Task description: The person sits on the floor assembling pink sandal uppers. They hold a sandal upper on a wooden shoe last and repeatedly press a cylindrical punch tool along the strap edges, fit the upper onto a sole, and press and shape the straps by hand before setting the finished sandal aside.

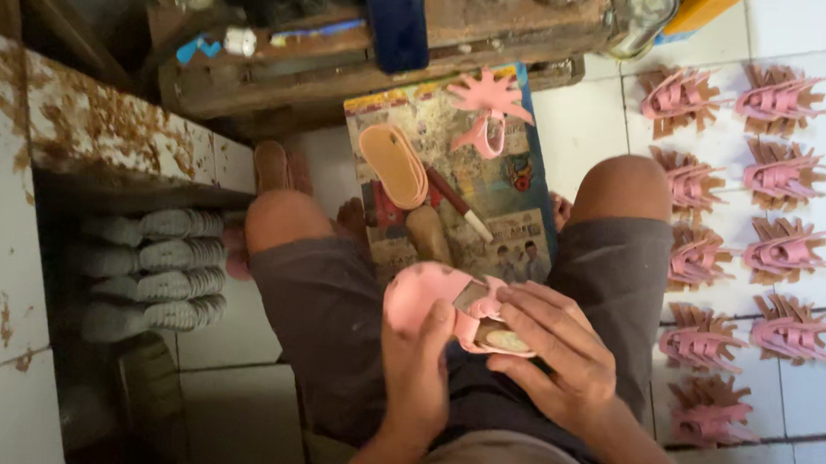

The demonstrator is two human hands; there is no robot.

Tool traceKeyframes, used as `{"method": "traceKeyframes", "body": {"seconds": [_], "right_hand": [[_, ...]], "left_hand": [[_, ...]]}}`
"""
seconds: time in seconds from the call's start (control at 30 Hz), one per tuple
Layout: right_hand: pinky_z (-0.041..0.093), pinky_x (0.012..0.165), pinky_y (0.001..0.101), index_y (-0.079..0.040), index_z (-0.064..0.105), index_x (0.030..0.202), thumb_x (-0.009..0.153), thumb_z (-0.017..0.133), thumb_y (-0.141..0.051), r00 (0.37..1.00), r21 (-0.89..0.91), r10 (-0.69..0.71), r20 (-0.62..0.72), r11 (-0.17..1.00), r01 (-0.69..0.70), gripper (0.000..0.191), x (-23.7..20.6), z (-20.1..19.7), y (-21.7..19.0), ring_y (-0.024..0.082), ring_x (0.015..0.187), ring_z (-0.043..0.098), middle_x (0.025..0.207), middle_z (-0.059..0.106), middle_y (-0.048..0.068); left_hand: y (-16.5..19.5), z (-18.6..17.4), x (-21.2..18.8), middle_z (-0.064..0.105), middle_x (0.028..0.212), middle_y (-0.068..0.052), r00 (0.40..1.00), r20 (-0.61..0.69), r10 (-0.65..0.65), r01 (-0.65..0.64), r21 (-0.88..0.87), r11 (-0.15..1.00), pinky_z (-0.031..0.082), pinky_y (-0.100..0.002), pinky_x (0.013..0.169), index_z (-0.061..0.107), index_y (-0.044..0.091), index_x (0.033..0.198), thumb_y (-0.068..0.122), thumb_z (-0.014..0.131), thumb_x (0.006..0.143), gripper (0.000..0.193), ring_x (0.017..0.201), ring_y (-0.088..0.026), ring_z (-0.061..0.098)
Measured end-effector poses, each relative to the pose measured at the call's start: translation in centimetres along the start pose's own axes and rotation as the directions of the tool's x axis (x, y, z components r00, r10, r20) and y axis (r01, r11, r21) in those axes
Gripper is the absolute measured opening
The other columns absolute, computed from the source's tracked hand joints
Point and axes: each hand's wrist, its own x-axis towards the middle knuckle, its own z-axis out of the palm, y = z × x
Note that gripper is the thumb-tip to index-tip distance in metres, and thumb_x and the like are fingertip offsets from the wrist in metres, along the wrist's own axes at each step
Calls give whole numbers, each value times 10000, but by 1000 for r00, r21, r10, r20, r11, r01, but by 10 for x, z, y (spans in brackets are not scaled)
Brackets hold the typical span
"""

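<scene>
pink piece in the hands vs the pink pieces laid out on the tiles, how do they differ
The pink piece is held over the lap by the left hand and right hand; the floor pieces lie untouched in two columns. The held one shows a smooth rounded surface; the floor ones are strappy, with brown strips fanning out around them. Both are the same pale pink.

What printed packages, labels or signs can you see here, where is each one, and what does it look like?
Printed board: flat on the floor between the person's knees, rectangular, blue-edged, with multicoloured pictures; pink cut pieces, tan soles and a knife lie on it.
Blue label strip: on the wooden bench, top left, small and torn.
</scene>
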Motion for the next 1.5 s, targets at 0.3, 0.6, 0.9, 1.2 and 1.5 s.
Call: {"method": "traceKeyframes", "body": {"seconds": [0.3, 0.6, 0.9, 1.2, 1.5], "right_hand": [[500, 1115, 484, 11, 649, 1296, 776, 879, -171, 994, 330, 52, -93, 944, -18, 597, -17, 8, 7, 401, 1310, 609, 1386, 630, 204], [508, 1094, 438, -40, 673, 1252, 747, 910, -191, 996, 176, -34, -85, 983, 49, 578, -15, 9, 14, 326, 1272, 627, 1326, 656, 144], [544, 946, 331, -36, 679, 1266, 760, 915, -64, 993, 363, 113, -12, 926, -101, 559, -16, 16, 14, 236, 1154, 627, 1339, 573, 147], [540, 981, 333, 8, 684, 1258, 830, 830, -34, 948, 369, 310, -73, 891, -264, 454, -8, 22, 14, 225, 1156, 640, 1283, 622, 149], [536, 923, 381, 45, 676, 1209, 1089, 582, -136, 592, 977, 806, 25, 107, -187, 237, -1, 66, 20, 214, 1026, 647, 1142, 670, 140]], "left_hand": [[-1, 6, -15, 599, 1298, -127, 998, -47, -52, 40, -221, 974, 497, -381, 1008, 446, 4, 1426, 105, 640, 974, 502, 1185, -229, 609], [-3, 1, -19, 640, 1226, -126, 989, -74, -132, 111, -241, 964, 532, -394, 952, 464, 5, 1382, 137, 629, 983, 451, 1115, -231, 649], [0, -4, -15, 659, 1189, -123, 977, -74, -198, 174, -257, 951, 561, -383, 871, 508, 8, 1347, 209, 576, 1016, 393, 1061, -221, 674], [20, 2, -9, 596, 1110, -123, 973, 202, -107, 69, 186, 980, 440, -342, 733, 568, -65, 1315, 53, 711, 952, 408, 904, -190, 555], [-44, 22, 1, 564, 1125, -122, 977, -91, -191, 211, 353, 911, 499, -322, 897, 433, 41, 1207, 164, 594, 1067, 246, 1048, -159, 580]]}}
